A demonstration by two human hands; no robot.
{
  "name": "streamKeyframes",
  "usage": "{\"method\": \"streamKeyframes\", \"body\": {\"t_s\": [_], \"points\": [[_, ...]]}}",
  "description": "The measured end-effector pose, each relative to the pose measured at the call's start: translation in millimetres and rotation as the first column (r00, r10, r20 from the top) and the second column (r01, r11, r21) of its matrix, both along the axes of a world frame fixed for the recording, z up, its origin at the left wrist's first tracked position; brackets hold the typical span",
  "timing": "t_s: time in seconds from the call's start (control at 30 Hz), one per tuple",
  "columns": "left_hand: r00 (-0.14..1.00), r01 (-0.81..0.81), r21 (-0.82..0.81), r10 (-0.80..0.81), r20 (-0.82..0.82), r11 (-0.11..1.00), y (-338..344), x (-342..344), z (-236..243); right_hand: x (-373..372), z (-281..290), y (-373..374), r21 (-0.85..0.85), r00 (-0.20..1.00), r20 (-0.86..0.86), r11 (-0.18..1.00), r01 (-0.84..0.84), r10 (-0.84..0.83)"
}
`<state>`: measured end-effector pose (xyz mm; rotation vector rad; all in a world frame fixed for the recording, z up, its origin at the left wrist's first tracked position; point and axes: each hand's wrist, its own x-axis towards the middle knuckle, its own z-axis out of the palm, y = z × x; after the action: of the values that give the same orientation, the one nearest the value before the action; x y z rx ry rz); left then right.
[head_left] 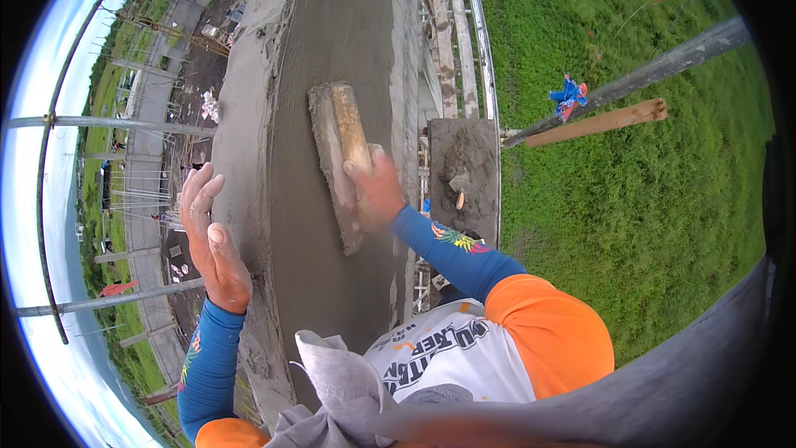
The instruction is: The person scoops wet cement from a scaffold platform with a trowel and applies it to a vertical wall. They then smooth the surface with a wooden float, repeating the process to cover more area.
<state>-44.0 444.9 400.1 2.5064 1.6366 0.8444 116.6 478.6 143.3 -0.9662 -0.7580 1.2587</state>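
My right hand (383, 189) is wrapped round the lower end of the handle on a plastering float (324, 139). The float's long, mortar-caked board rests on a strip of smooth wet mortar (327, 294) along the top of a wall. My left hand (214, 241) holds nothing; its fingers are stretched out and raised over the rough left edge (245, 129) of the wall. To the right of the wall sits a mortar board (439, 134) with a heap of grey mortar (468, 153) on it. A trowel (460, 191) lies in that heap.
Scaffold planks (452, 41) run beside the wall on the right. A metal pole (655, 66) and a wooden bar (597, 122) reach out over grass (638, 224). On the left, scaffold pipes (124, 124) cross above a lower building site with concrete beams (145, 270).
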Motion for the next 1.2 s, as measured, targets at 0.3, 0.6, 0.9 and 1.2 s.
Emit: {"method": "streamKeyframes", "body": {"t_s": [0.3, 0.6, 0.9, 1.2], "points": [[0.999, -0.038, 0.046, 0.036, 0.040, 0.998, -4.6, -11.3, -12.2, 3.9, 12.6, 88.8, 0.033, 0.992, -0.096, 0.996, 0.082, -0.079], [0.975, -0.148, 0.021, 0.143, 0.171, 0.989, -7.3, -12.0, -19.4, 45.3, 35.2, 231.9, 0.152, 0.941, 0.240, 0.966, 0.208, -0.240], [0.919, -0.205, -0.014, 0.198, 0.341, 0.979, -16.9, -24.6, -23.6, 93.6, 10.9, 396.5, 0.017, 0.864, 0.382, 0.937, 0.349, -0.329], [0.803, -0.337, -0.008, 0.292, 0.519, 0.941, -15.7, -7.2, -15.5, 109.0, -137.8, 429.1, -0.357, 0.899, 0.425, 0.892, 0.278, -0.110]]}}
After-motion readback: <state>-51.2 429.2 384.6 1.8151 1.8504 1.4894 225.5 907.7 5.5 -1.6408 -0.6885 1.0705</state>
